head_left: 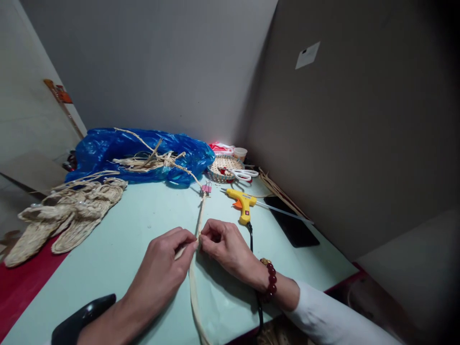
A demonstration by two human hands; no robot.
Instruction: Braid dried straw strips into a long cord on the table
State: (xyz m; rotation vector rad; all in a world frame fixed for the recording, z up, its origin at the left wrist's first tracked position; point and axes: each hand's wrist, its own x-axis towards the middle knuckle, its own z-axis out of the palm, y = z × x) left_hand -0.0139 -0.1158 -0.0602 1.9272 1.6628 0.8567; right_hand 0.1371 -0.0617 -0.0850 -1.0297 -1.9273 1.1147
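Observation:
A pale straw braid (202,211) runs toward me from a pink binder clip (206,188) near the back of the table. My left hand (167,258) pinches a straw strand at the braid's left side. Pressed against the same spot from the right, my right hand (226,247) is closed in a pinch on the straw. The fingertips of both hands nearly meet there. Below them a loose straw strand (194,297) hangs down over the table's front edge. The exact crossing of the strands is hidden by my fingers.
A yellow glue gun (244,203) lies right of the braid, its black cord trailing forward. Behind are white-handled scissors (246,174), a woven basket (219,165) and a blue plastic bag (97,148) with straw. Woven straw slippers (77,213) lie left; a black tablet-like slab (293,223) lies right.

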